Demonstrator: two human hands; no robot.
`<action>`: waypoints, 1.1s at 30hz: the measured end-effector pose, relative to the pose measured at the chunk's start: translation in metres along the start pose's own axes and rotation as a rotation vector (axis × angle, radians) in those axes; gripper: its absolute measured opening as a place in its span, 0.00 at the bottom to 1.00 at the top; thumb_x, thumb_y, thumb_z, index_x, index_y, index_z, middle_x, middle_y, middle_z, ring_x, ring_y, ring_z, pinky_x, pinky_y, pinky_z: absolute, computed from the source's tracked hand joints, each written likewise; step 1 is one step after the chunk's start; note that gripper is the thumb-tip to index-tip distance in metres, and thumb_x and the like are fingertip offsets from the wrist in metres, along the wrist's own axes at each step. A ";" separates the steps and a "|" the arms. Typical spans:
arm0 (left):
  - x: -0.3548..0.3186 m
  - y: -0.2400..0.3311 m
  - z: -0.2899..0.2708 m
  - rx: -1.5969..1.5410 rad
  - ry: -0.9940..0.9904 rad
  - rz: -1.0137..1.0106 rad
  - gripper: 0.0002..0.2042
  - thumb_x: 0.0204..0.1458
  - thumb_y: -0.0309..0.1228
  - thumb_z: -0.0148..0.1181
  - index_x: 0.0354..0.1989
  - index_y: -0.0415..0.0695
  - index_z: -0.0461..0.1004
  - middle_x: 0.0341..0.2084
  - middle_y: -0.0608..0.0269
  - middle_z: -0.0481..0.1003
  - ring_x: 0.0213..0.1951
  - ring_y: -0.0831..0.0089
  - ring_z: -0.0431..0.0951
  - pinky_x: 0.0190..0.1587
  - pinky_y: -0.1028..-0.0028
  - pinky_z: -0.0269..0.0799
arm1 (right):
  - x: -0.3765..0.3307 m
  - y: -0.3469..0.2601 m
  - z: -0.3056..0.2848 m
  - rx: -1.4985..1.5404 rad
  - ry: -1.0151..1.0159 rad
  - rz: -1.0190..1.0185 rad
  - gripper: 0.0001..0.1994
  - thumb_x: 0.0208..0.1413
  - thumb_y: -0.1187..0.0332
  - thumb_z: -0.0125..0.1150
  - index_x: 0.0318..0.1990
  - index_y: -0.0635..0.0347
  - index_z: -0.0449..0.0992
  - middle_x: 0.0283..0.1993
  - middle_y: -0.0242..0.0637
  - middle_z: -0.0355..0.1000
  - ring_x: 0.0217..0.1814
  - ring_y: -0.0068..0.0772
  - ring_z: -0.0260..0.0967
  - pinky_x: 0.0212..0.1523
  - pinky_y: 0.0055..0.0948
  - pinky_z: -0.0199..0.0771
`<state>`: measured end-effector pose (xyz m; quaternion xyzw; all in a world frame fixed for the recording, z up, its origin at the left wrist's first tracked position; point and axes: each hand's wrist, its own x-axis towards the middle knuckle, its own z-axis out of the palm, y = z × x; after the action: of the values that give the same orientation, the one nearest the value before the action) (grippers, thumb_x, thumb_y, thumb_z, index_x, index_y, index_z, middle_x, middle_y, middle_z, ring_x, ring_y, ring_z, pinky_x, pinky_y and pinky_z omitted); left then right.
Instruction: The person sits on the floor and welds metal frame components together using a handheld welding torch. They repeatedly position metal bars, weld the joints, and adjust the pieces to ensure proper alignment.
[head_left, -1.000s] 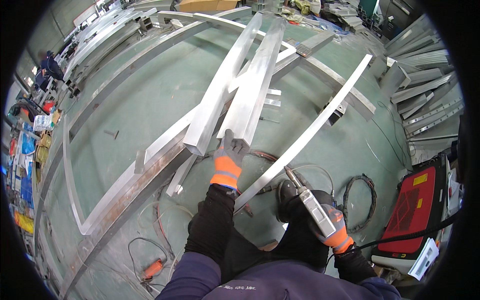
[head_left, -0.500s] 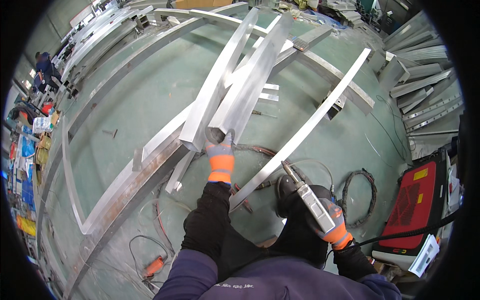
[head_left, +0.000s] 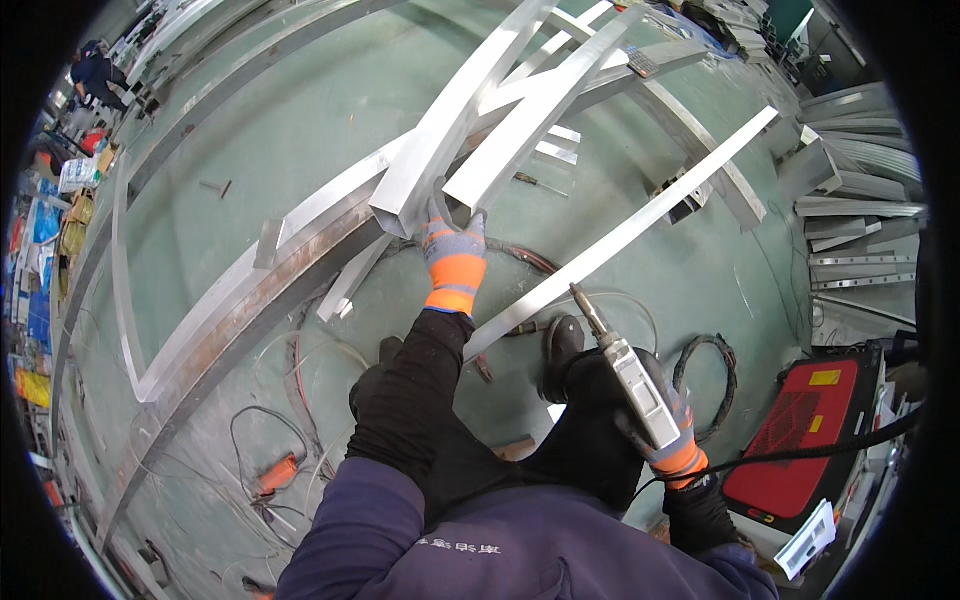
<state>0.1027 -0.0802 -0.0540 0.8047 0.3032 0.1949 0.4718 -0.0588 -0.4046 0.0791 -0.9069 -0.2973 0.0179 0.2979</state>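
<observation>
The left hand (head_left: 455,255), in a grey and orange glove, grips the near end of a square metal tube (head_left: 545,110), which runs from it towards between one and two o'clock, twelve being straight ahead. The fingers go about the open end, though how firmly they press cannot be made out. The right hand (head_left: 676,430), gloved alike, is closed around a pale boxy hand tool (head_left: 638,392) whose slim nozzle points to eleven o'clock; the tool covers part of that grip.

Just beside the left hand, on its ten o'clock side, is the open end of a second square tube (head_left: 455,130). Both tubes lie across a rust-marked curved beam (head_left: 300,260). Between the two hands, a flat pale bar (head_left: 620,232) slants away towards two o'clock.

From the middle of the view, a screwdriver (head_left: 543,185) lies on the floor at one o'clock, with a keypad device (head_left: 642,63) farther out that way. A dark coiled hose (head_left: 731,385) and, beyond it, a red-topped machine (head_left: 770,460) sit near four o'clock. An orange tool (head_left: 277,475) lies between seven and eight. Far off at ten, a co-worker (head_left: 97,78) in dark clothing bends forward.
</observation>
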 end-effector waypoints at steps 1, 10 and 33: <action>0.001 -0.004 0.001 0.022 0.049 0.062 0.45 0.45 0.46 0.71 0.69 0.40 0.56 0.60 0.35 0.65 0.60 0.40 0.66 0.65 0.55 0.60 | 0.008 -0.005 -0.003 0.014 -0.012 0.004 0.33 0.51 0.67 0.70 0.64 0.67 0.64 0.61 0.50 0.69 0.60 0.51 0.71 0.57 0.36 0.72; -0.049 0.019 0.000 -0.277 0.118 0.178 0.39 0.49 0.34 0.66 0.68 0.37 0.53 0.63 0.38 0.58 0.61 0.42 0.64 0.64 0.56 0.61 | 0.111 -0.050 -0.044 0.210 -0.135 0.032 0.34 0.53 0.69 0.69 0.67 0.66 0.61 0.55 0.47 0.74 0.52 0.41 0.75 0.52 0.30 0.72; -0.069 0.026 0.015 -0.204 0.033 0.218 0.46 0.50 0.39 0.63 0.71 0.31 0.43 0.68 0.32 0.46 0.67 0.36 0.54 0.68 0.56 0.56 | 0.224 -0.071 -0.019 0.366 -0.251 0.081 0.22 0.55 0.66 0.69 0.55 0.65 0.73 0.29 0.28 0.73 0.24 0.14 0.65 0.24 0.18 0.67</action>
<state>0.0688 -0.1455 -0.0408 0.7774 0.2003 0.2882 0.5220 0.0922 -0.2453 0.1661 -0.8396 -0.2872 0.1962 0.4172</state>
